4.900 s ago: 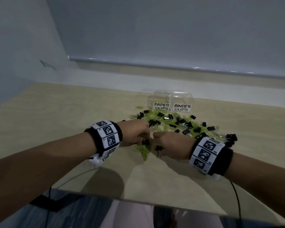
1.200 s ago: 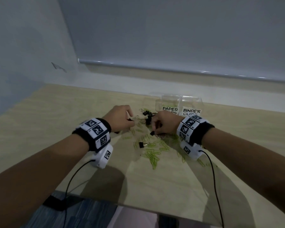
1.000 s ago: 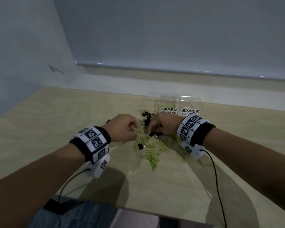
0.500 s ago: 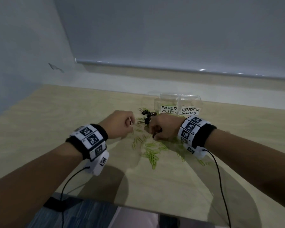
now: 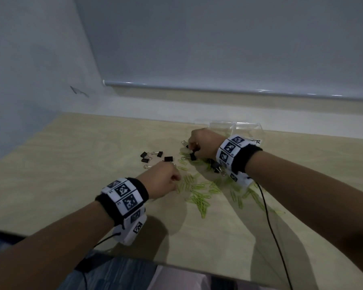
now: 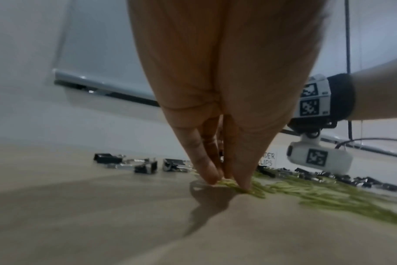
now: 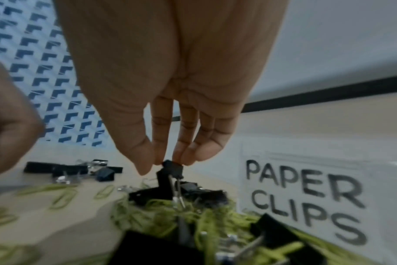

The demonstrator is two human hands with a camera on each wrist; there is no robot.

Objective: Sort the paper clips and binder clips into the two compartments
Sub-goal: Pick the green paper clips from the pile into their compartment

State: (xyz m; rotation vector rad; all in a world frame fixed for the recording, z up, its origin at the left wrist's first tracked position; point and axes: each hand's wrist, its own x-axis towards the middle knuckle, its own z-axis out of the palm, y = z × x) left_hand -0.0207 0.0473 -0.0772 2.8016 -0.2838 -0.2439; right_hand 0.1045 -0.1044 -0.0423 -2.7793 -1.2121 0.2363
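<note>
Green paper clips (image 5: 199, 193) lie scattered on the wooden table, mixed with black binder clips (image 5: 215, 165) below my right wrist. My left hand (image 5: 176, 182) is down at the near left edge of the green scatter; its thumb and fingertips (image 6: 244, 184) pinch paper clips (image 6: 256, 188) against the table. My right hand (image 5: 194, 146), farther off and close to the clear two-compartment box (image 5: 241, 127), pinches one black binder clip (image 7: 170, 169) by its body, silver handles hanging down. The box label reads PAPER CLIPS (image 7: 306, 197).
Several loose binder clips (image 5: 153, 156) lie in a small group left of the hands. A cable (image 5: 268, 216) runs from my right wrist across the table toward its near edge (image 5: 197, 266). A wall and a ledge stand right behind the box.
My left hand has drawn back toward me onto the green paper clips. My right hand has moved farther off toward the box, holding a binder clip. The small group of binder clips at left is now uncovered.
</note>
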